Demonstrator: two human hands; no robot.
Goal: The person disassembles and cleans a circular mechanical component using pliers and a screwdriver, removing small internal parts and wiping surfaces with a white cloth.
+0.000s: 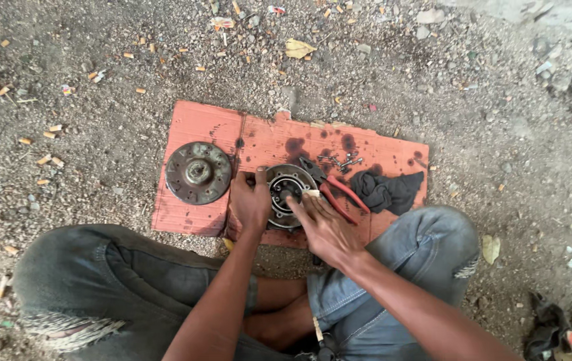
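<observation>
A round metal housing with a bearing-like centre [289, 190] stands on a red cardboard sheet [192, 207] on the ground. My left hand [250, 200] grips its left rim, thumb on top. My right hand [323, 227] rests on its right side, fingers reaching into the centre opening; whether it holds a small part there I cannot tell. Red-handled pliers [339, 194] lie just right of the housing, partly under my right hand.
A rusty round disc [198, 172] lies on the cardboard's left. Small bolts [339, 161] and a dark rag [386, 190] lie to the right. Gravel ground with litter surrounds. My jeans-clad knees [426, 247] flank the cardboard. More rags lie at bottom right [553, 327].
</observation>
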